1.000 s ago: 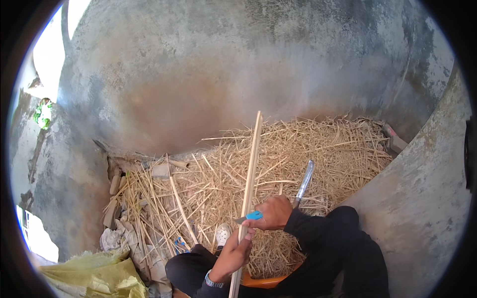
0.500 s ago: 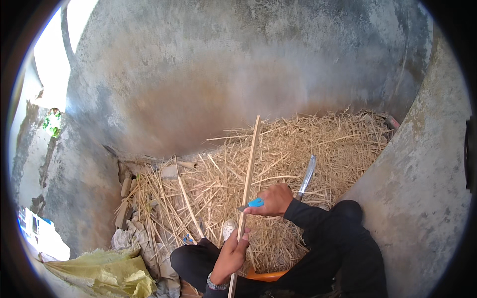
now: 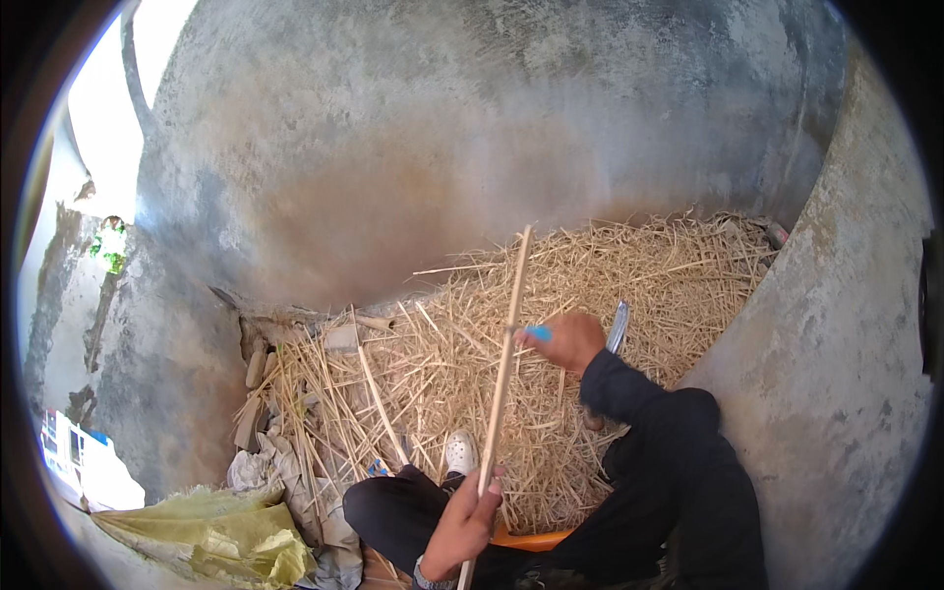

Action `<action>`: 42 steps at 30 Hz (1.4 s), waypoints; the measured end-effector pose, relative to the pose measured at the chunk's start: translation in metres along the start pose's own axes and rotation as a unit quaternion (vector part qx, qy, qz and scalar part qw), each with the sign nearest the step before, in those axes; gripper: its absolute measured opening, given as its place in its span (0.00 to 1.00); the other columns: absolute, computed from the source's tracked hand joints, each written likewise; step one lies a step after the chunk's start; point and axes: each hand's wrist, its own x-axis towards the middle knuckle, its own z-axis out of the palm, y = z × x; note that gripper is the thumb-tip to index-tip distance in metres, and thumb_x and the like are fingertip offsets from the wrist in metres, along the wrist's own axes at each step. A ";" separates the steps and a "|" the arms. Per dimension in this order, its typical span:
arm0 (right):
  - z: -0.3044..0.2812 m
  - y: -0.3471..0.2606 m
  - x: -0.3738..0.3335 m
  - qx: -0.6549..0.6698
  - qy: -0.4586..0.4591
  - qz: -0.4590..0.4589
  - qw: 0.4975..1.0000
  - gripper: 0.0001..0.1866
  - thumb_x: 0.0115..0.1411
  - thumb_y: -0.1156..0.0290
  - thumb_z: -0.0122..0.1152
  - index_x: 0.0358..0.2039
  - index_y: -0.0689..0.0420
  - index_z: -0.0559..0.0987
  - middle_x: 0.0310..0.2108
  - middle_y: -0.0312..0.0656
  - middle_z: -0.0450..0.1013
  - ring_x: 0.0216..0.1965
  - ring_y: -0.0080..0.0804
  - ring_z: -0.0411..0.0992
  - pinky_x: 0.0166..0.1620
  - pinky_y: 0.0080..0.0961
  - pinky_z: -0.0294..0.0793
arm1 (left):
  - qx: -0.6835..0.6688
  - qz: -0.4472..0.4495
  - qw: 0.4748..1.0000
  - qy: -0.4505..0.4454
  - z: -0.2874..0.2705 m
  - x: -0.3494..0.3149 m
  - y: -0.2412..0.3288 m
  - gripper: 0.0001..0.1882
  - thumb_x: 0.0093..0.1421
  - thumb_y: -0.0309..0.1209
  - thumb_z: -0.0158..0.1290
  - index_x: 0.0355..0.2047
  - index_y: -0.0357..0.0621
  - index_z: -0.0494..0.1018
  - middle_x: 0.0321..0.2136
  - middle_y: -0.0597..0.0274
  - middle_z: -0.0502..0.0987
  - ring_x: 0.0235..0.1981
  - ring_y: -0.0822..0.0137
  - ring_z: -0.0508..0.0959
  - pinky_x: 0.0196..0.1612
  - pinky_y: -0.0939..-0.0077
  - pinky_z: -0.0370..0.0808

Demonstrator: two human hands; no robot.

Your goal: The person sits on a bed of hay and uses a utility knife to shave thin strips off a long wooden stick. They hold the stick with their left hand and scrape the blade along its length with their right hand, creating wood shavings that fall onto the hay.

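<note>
A long pale bamboo strip [image 3: 516,305] rises nearly upright, its top leaning slightly right. My left hand [image 3: 464,526] is closed around its lower part, near the bottom of the view. Higher up, my right hand [image 3: 572,341] grips a small knife with a blue handle [image 3: 537,333]. The knife's short blade lies across the strip at its upper half, though motion blurs it. Just behind my right hand, a larger knife [image 3: 619,324] shows its silvery blade over the shavings; my right hand and sleeve hide part of it.
A thick heap of shavings [image 3: 678,285] covers the floor against a grey curved wall [image 3: 472,128]. Loose thin strips [image 3: 305,413] lie at left, by a yellow-green sack [image 3: 206,536]. Between my dark-clad legs are a white shoe [image 3: 460,451] and an orange edge [image 3: 531,541].
My right hand and the blue-handled knife have moved up along the strip, away from my left hand. My left hand has dropped slightly, and the strip's top leans further right.
</note>
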 end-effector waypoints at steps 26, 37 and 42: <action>-0.039 0.154 0.074 -0.156 0.110 0.173 0.966 0.48 0.49 0.20 0.36 0.14 0.59 0.78 0.15 0.45 0.71 0.20 0.41 0.73 0.24 0.40 0.70 | -0.068 -0.097 0.987 -0.110 0.027 0.027 0.000 0.15 0.69 0.33 0.41 0.54 0.44 0.62 0.17 0.77 0.56 0.15 0.83 0.55 0.17 0.85 0.52; -0.017 0.242 0.056 -0.009 0.160 0.413 0.896 0.52 0.54 0.23 0.29 0.34 0.65 0.82 0.32 0.57 0.77 0.36 0.51 0.76 0.41 0.45 0.71 | -0.125 -0.132 0.979 -0.097 0.004 0.044 0.017 0.12 0.69 0.33 0.39 0.49 0.43 0.66 0.18 0.73 0.60 0.14 0.79 0.59 0.16 0.84 0.61; -0.048 0.114 0.070 0.096 0.088 0.215 0.968 0.48 0.52 0.22 0.35 0.10 0.61 0.73 0.13 0.51 0.67 0.19 0.42 0.69 0.26 0.43 0.66 | -0.162 -0.064 0.977 -0.124 -0.005 0.105 0.045 0.17 0.70 0.43 0.38 0.37 0.42 0.67 0.18 0.69 0.65 0.13 0.78 0.63 0.16 0.82 0.66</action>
